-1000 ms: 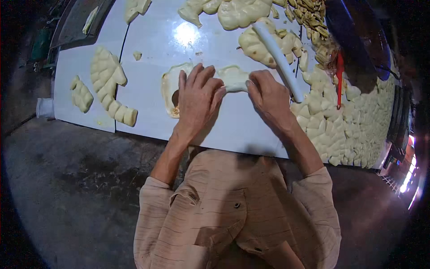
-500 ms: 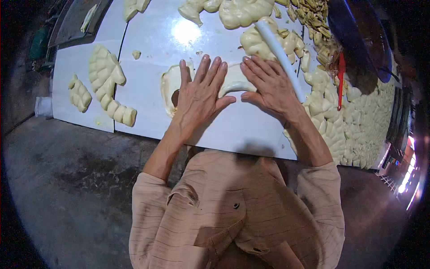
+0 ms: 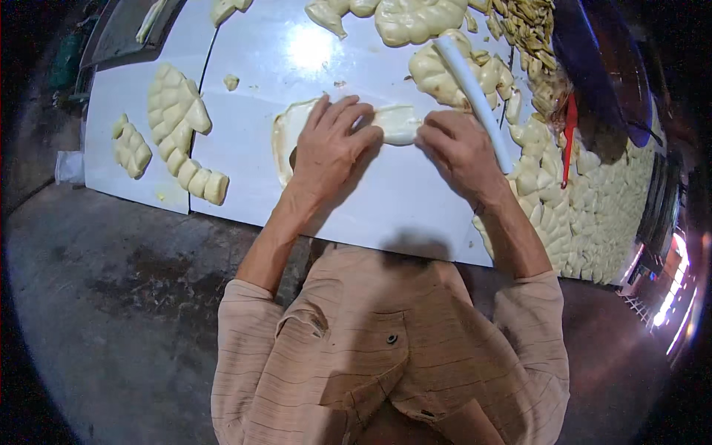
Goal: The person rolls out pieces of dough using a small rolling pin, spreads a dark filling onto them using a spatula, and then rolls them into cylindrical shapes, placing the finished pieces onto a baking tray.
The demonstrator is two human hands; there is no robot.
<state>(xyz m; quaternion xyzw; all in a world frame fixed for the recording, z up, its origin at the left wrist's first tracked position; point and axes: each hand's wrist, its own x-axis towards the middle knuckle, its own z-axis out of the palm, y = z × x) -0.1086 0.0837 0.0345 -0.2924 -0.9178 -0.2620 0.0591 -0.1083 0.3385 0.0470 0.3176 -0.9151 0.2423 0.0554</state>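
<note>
A flattened strip of pale dough (image 3: 397,122) lies across the white table in front of me. My left hand (image 3: 330,148) rests on its left part, fingers bent and thumb pressed toward them at the dough's near edge. Its left end spreads out thin beyond that hand, and a dark patch beside the wrist is mostly hidden. My right hand (image 3: 461,148) is closed at the strip's right end, with curled fingertips pinching the dough. Close beyond the right hand, a white rolling pin (image 3: 475,104) leans across a lump of dough (image 3: 437,74).
Cut dough pieces (image 3: 174,111) and a smaller cluster (image 3: 132,152) lie at left. More dough (image 3: 419,18) sits at the far side, near a heap of yellowish-brown pieces (image 3: 528,30). A red-handled tool (image 3: 569,141) rests beside many shaped dough pieces (image 3: 571,215) at right.
Both hands have gone from flat, spread fingers to curled ones gripping the dough. The dough's near edge, arched before, now lies straighter between them.
</note>
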